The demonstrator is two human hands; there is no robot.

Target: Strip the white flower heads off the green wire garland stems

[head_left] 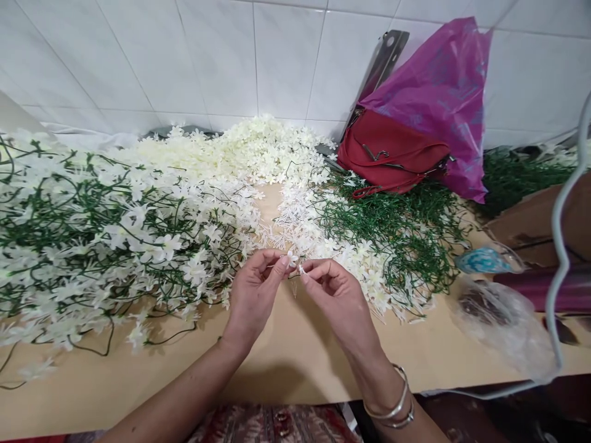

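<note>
Over the near middle of the table, my left hand (252,298) pinches a small white artificial flower (290,258) between thumb and fingers. Facing it, my right hand (339,301) is closed at the fingertips on a small white flower part (301,269). A bit of thin dark green stem shows by these fingertips. The two sets of fingertips almost meet, and how the pieces join is too small to make out. Left of my hands spreads a big heap of white flowers on green stems (152,240). Just beyond them lie loose thin white pieces (295,215).
Cream petals (268,147) are piled along the tiled wall. To the right lie green stems (406,240), a red bag (392,147), a purple plastic bag (443,92), a clear plastic bag (508,326) and a cardboard piece (540,221). A pale cable (556,246) hangs at the right.
</note>
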